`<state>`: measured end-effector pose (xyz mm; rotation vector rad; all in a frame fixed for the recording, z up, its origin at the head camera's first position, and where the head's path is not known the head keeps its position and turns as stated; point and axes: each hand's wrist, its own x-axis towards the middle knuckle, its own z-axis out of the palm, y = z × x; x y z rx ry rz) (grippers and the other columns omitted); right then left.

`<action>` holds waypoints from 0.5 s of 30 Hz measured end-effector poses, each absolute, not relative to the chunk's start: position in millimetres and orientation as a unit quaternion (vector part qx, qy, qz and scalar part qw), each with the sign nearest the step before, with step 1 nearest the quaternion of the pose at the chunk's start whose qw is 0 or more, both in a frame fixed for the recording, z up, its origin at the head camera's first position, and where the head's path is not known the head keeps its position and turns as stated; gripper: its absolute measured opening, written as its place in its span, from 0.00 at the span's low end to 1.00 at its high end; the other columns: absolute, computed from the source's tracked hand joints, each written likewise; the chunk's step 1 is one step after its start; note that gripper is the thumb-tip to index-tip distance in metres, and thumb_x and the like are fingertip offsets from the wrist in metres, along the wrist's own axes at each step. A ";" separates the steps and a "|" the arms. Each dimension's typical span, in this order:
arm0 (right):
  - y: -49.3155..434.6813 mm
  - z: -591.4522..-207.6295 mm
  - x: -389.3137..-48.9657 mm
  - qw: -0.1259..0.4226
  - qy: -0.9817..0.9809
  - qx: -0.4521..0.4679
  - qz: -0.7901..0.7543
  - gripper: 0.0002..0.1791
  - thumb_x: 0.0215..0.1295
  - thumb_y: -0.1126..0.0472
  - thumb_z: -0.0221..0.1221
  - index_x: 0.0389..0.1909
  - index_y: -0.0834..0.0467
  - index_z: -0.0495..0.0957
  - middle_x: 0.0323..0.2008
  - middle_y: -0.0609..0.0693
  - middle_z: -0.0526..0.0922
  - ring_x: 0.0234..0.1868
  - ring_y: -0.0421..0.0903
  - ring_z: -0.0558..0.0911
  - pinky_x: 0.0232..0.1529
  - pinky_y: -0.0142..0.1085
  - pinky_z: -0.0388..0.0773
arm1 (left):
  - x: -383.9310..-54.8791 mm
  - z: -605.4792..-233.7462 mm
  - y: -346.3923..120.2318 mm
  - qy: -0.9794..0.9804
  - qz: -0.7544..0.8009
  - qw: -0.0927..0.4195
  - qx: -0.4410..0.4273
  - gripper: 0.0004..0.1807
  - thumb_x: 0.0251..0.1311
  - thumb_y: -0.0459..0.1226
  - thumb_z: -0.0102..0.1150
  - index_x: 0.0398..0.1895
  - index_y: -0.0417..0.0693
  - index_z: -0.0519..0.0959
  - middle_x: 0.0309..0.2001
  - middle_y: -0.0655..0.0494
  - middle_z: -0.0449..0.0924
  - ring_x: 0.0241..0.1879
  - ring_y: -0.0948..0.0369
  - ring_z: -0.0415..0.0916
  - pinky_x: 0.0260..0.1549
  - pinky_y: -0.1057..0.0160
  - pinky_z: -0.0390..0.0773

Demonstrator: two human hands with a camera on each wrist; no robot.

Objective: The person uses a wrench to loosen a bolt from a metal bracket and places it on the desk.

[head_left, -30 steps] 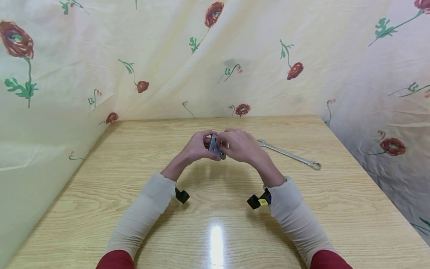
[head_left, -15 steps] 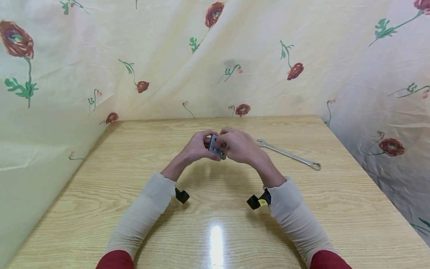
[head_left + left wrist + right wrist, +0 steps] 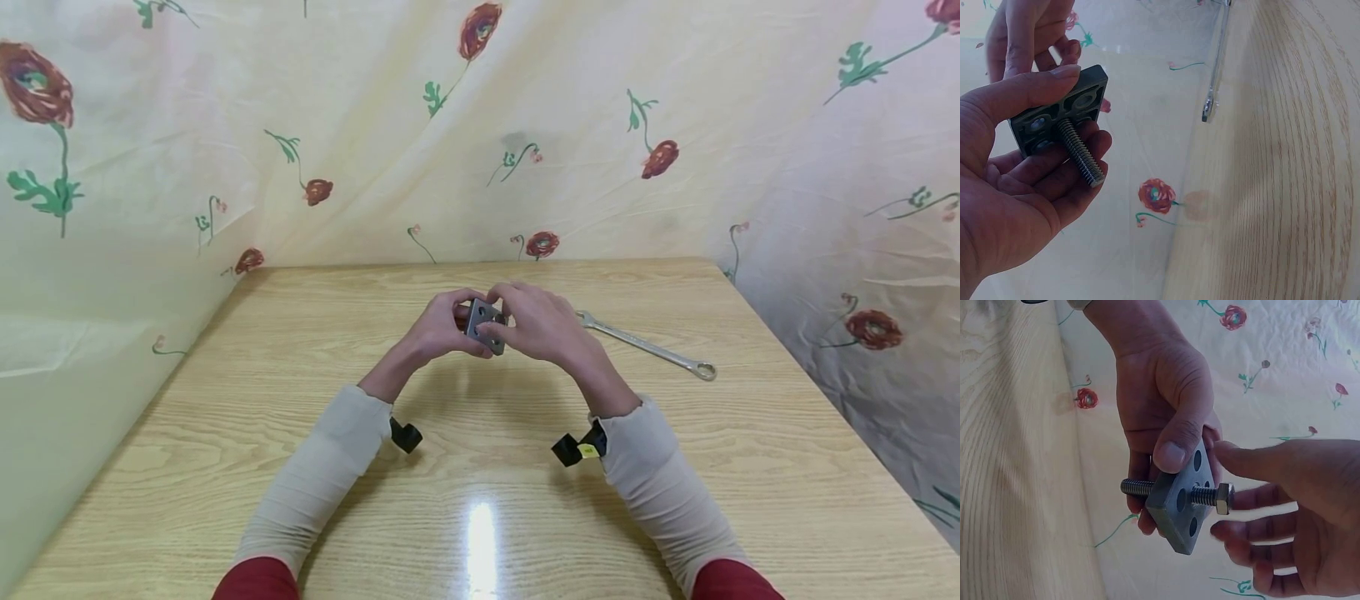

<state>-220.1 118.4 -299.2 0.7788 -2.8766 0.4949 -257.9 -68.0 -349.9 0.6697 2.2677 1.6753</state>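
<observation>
My left hand (image 3: 441, 327) grips a grey square plate (image 3: 1172, 520) with several round holes, thumb on one side and fingers behind. A hex bolt (image 3: 1225, 499) passes through one hole. Its head stands off the plate's face, with bare thread between, and in the left wrist view the threaded end (image 3: 1082, 154) sticks out of the ribbed back. My right hand (image 3: 543, 327) is around the head's side, thumb and fingers spread apart. The right wrist view has its thumb off the bolt, while its index finger overlaps the head from behind.
A combination wrench (image 3: 648, 345) lies on the wooden table (image 3: 480, 450) right of my hands. Flowered cloth (image 3: 375, 167) hangs behind the table and along both sides. Black wrist cameras (image 3: 567, 450) stick out below my sleeves.
My right hand's fingers were curled close at the bolt head; now thumb and forefinger are spread, showing more of the plate. The left hand and plate have stayed in place.
</observation>
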 end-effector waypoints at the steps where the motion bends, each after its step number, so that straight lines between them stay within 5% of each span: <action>1: 118.3 -299.5 -220.8 0.055 -0.953 0.248 0.165 0.23 0.63 0.43 0.60 0.52 0.53 0.76 0.37 0.50 0.83 0.32 0.46 0.80 0.27 0.35 0.73 | -257.9 -349.9 -68.1 0.778 0.573 0.121 0.229 0.37 0.38 0.28 0.75 0.58 0.43 0.73 0.48 0.39 0.84 0.43 0.54 0.84 0.44 0.59 0.83; 6: 117.1 -301.0 -222.4 0.045 -0.955 0.237 0.176 0.17 0.66 0.44 0.58 0.44 0.53 0.79 0.30 0.47 0.83 0.24 0.44 0.76 0.22 0.33 0.68 | -257.5 -349.9 -68.2 0.786 0.563 0.113 0.229 0.33 0.38 0.29 0.76 0.52 0.46 0.75 0.46 0.40 0.85 0.42 0.54 0.83 0.43 0.59 0.82; 15: 116.3 -300.6 -221.0 0.076 -0.947 0.271 0.156 0.08 0.64 0.54 0.62 0.40 0.52 0.82 0.33 0.48 0.84 0.30 0.44 0.79 0.27 0.33 0.72 | -256.2 -348.5 -68.0 0.790 0.559 0.105 0.229 0.34 0.38 0.28 0.75 0.54 0.46 0.74 0.46 0.40 0.85 0.42 0.56 0.83 0.44 0.60 0.82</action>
